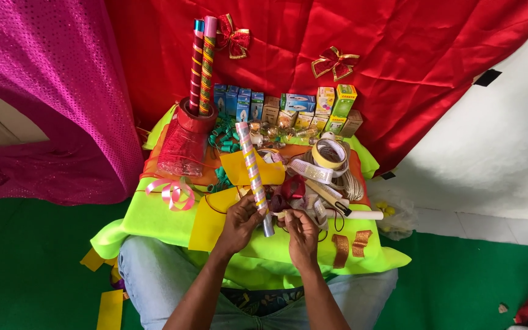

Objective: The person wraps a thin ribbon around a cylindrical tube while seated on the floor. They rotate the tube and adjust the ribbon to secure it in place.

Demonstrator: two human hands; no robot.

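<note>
My left hand (239,223) grips the lower part of a long tube (252,173) wrapped in pink, yellow and silver stripes, which leans up and away from me. My right hand (301,230) sits just right of the tube's silver end, fingers pinched on a thin pale ribbon strand (283,214). Both hands hover over a neon-green cloth (154,217) covering a small table. Yellow paper pieces (209,221) lie under the left hand.
Two striped tubes (201,64) stand in a red holder (193,119). Small boxes (294,107) line the back. Tape rolls (330,153), a pink ribbon bow (172,190), gold ribbon bits (349,244) and cord lie about. Red and magenta drapes hang behind.
</note>
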